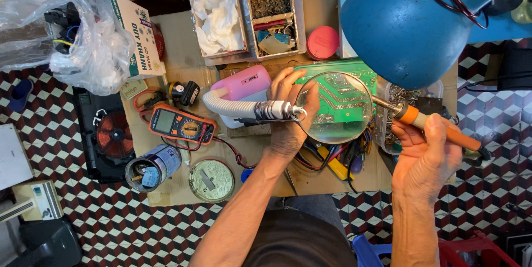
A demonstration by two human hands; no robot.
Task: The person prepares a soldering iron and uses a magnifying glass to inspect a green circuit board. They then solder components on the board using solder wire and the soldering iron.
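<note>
The left hand rests against the near left edge of a green circuit board, its fingers curled onto the board's edge. A round magnifying lens on a flexible grey gooseneck stands over the board, and the left hand lies partly behind the lens rim, so whether the thumb actually pinches the board cannot be told with certainty. The right hand is closed around the orange handle of a soldering iron, held pen-fashion, with the metal tip pointing left toward the board's right edge under the lens. The board lies tilted toward the viewer on a cardboard sheet covering the tabletop, just in front of a pink plastic container. To the left lie an orange multimeter with red and black leads, a tin can lying on its side, and a round metal lid. Behind the board stand two open boxes, one holding white tissue, one holding small parts, beside a red round cap. A blue lamp shade overhangs the right side.
</note>
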